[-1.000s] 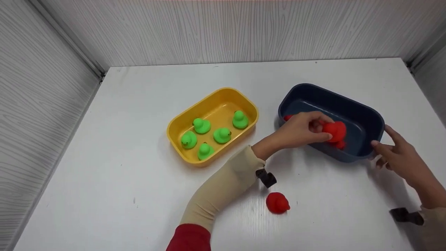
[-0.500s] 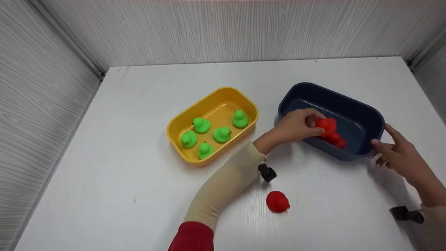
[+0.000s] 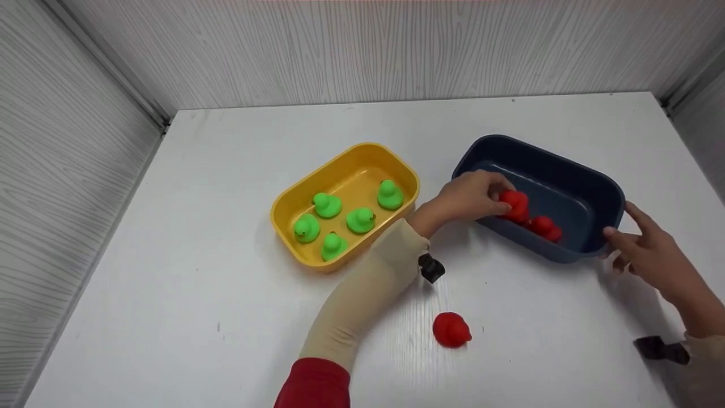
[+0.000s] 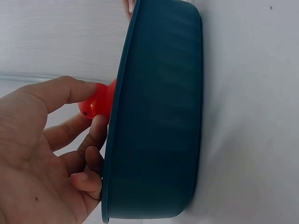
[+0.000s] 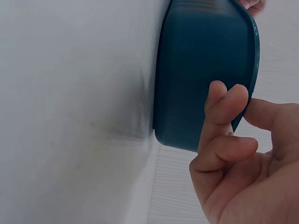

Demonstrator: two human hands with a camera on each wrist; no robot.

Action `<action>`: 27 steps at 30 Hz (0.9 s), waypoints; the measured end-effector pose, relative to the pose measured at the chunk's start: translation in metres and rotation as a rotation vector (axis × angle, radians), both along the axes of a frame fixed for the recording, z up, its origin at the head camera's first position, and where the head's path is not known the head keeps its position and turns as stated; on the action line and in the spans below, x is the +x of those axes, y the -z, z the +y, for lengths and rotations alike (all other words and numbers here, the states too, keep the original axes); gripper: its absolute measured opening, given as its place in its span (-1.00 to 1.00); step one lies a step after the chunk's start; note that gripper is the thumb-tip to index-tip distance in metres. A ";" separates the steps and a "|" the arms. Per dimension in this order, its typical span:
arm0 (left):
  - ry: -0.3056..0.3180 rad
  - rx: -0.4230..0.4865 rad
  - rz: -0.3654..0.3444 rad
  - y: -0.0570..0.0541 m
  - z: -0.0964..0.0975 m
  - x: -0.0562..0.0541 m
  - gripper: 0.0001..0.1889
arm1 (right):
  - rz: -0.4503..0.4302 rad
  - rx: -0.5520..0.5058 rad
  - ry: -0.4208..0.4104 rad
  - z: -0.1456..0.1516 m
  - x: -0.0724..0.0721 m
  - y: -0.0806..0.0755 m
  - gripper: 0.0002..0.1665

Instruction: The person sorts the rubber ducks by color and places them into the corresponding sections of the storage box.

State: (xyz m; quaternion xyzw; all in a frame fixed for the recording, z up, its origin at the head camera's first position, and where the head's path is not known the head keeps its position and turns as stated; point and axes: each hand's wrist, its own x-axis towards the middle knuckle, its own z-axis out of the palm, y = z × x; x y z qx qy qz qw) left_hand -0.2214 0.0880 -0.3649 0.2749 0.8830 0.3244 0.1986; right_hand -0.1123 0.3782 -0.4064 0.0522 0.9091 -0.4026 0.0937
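Observation:
My left hand pinches a red rubber duck by its head between thumb and fingers, low inside the dark blue bin. In the left wrist view, the duck's head shows above the rim while its body is hidden behind the bin wall. Just right of it, another red duck lies in the bin. At the bin's right end my right hand holds the rim, thumb over the edge. The right wrist view has its curled fingers at the outer wall.
A yellow bin with several green ducks stands left of the blue one. One red duck lies on the white table nearer the front. Pale wood-grain panels enclose the back and sides.
The left hand has moved left within the blue bin, carrying the held red duck, so the other duck beside it is now in fuller view. The right hand stays at the rim.

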 end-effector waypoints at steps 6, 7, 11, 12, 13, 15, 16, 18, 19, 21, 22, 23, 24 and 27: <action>0.071 -0.107 0.013 -0.004 0.004 -0.005 -0.65 | 0.006 0.005 0.009 0.001 0.001 0.000 -0.10; 0.082 -0.125 0.016 -0.004 0.005 -0.006 -0.65 | 0.004 0.004 0.011 0.001 0.001 0.000 -0.10; 0.110 -0.186 0.017 -0.004 0.007 -0.010 -0.64 | 0.002 -0.002 0.005 0.001 0.002 0.000 -0.10; 0.116 -0.197 0.017 -0.004 0.008 -0.012 -0.64 | 0.006 -0.006 0.001 0.001 0.002 0.000 -0.10; 0.120 -0.205 0.014 -0.005 0.009 -0.013 -0.64 | 0.008 -0.012 -0.002 0.002 0.002 -0.001 -0.09; 0.130 -0.219 0.007 -0.005 0.011 -0.016 -0.64 | 0.017 -0.020 -0.006 0.003 0.002 -0.002 -0.10; 0.135 -0.224 0.003 -0.005 0.012 -0.017 -0.64 | 0.019 -0.024 -0.007 0.003 0.002 -0.002 -0.09; 0.147 -0.231 -0.006 -0.005 0.014 -0.020 -0.64 | 0.018 -0.023 -0.005 0.003 0.002 -0.002 -0.10; 0.149 -0.232 -0.010 -0.004 0.015 -0.021 -0.64 | 0.016 -0.023 -0.002 0.003 0.002 -0.002 -0.10; 0.153 -0.231 -0.015 -0.002 0.016 -0.022 -0.64 | 0.016 -0.016 0.001 0.003 0.002 -0.002 -0.10; 0.151 -0.230 -0.012 -0.001 0.017 -0.023 -0.64 | 0.016 -0.013 0.003 0.003 0.002 -0.002 -0.11; 0.147 -0.230 -0.008 0.000 0.017 -0.023 -0.65 | 0.014 -0.011 0.004 0.002 0.002 -0.001 -0.11; 0.142 -0.231 -0.001 0.002 0.017 -0.023 -0.65 | 0.014 -0.012 0.003 0.002 0.002 -0.001 -0.11; 0.119 -0.237 0.022 0.006 0.017 -0.024 -0.65 | 0.014 -0.012 -0.001 0.001 0.001 -0.001 -0.10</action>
